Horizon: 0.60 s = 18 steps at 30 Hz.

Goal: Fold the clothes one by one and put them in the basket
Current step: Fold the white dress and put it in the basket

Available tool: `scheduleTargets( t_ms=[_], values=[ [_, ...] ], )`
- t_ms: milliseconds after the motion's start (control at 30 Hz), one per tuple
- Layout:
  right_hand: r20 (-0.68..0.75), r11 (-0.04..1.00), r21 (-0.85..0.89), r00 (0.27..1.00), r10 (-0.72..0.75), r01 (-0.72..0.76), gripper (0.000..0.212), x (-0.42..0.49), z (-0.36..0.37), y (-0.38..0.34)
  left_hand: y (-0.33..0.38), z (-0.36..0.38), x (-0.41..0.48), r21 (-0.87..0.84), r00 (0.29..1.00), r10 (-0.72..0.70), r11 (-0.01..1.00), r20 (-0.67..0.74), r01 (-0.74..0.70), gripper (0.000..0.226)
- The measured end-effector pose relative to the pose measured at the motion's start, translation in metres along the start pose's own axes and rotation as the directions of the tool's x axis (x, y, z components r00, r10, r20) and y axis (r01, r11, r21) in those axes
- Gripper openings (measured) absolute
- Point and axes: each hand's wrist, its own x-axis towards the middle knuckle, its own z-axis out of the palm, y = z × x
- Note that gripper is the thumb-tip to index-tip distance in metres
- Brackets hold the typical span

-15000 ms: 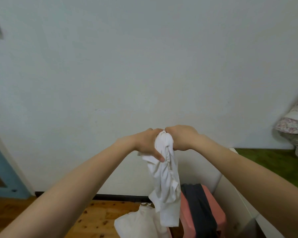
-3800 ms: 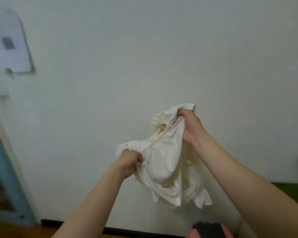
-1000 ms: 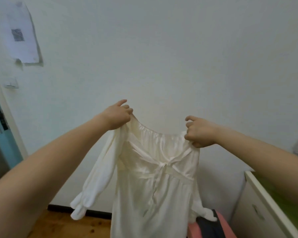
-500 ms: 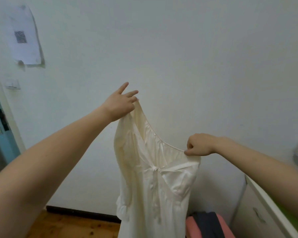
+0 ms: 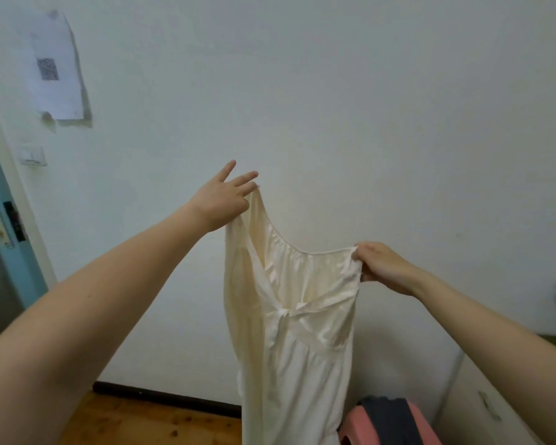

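A cream white dress (image 5: 296, 332) hangs in front of the wall, held up by its neckline. My left hand (image 5: 220, 200) is raised high and pinches the left shoulder of the dress with the thumb, the other fingers spread out. My right hand (image 5: 384, 268) sits lower and grips the right shoulder in a closed fist. The neckline slopes down from left to right. The dress's sleeves are tucked behind the body and its hem runs out of view below. A pink basket (image 5: 353, 427) with a dark garment (image 5: 390, 419) draped over it stands at the bottom right.
A white wall fills the background, with a paper sheet (image 5: 53, 67) and a light switch (image 5: 32, 155) at the left. A blue door frame (image 5: 10, 252) is at the far left. A white cabinet (image 5: 482, 406) stands at the right. Wooden floor (image 5: 148, 422) lies below.
My left hand has risen and its fingers have spread, while my right hand has dropped. The dress now hangs tilted and narrower, its sleeves no longer dangling at the sides.
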Motion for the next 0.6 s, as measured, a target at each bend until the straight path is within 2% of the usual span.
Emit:
scheduleTargets(
  t_ms=[133, 200, 267, 333, 400, 433, 500, 533, 567, 600],
  values=[
    [-0.028, 0.958, -0.251, 0.989, -0.148, 0.136, 0.023, 0.005, 0.014, -0.009, -0.002, 0.006, 0.000, -0.039, 0.993, 0.118, 0.992, 0.006, -0.118, 0.023],
    [-0.032, 0.925, -0.344, 0.982, -0.184, 0.162, 0.029, 0.004, 0.013, -0.008, -0.004, 0.012, -0.007, -0.016, 0.987, 0.161, 0.987, -0.003, -0.161, 0.026],
    [-0.073, 0.898, -0.417, 0.980, -0.186, 0.140, 0.025, 0.002, 0.009, -0.004, -0.006, 0.018, -0.017, -0.012, 0.988, 0.155, 0.988, 0.012, -0.155, 0.028],
    [-0.070, 0.902, -0.430, 0.994, -0.085, 0.047, 0.012, -0.001, 0.003, 0.006, -0.007, 0.023, -0.026, 0.007, 0.988, 0.142, 0.990, 0.064, -0.142, 0.027],
    [0.076, 0.930, -0.360, 0.991, 0.112, -0.078, 0.024, -0.005, 0.000, 0.017, -0.008, 0.026, -0.031, 0.031, 0.986, 0.132, 0.990, 0.106, -0.136, 0.026],
    [0.196, 0.933, -0.333, 0.958, 0.210, -0.137, 0.033, -0.007, -0.002, 0.021, -0.008, 0.026, -0.032, 0.035, 0.985, 0.122, 0.991, 0.120, -0.127, 0.026],
    [0.408, 0.914, -0.356, 0.847, 0.341, -0.196, 0.042, -0.009, -0.004, 0.026, -0.009, 0.026, -0.031, 0.050, 0.983, 0.122, 0.990, 0.136, -0.129, 0.027],
    [0.458, 0.899, -0.389, 0.805, 0.378, -0.201, 0.040, -0.009, -0.003, 0.028, -0.008, 0.025, -0.030, 0.058, 0.982, 0.126, 0.989, 0.144, -0.135, 0.028],
    [0.464, 0.883, -0.430, 0.793, 0.394, -0.188, 0.034, -0.009, -0.001, 0.029, -0.006, 0.024, -0.029, 0.059, 0.980, 0.126, 0.989, 0.155, -0.137, 0.029],
    [0.434, 0.867, -0.471, 0.812, 0.390, -0.164, 0.027, -0.009, 0.001, 0.030, -0.003, 0.023, -0.027, 0.047, 0.977, 0.129, 0.989, 0.168, -0.139, 0.029]
  ],
)
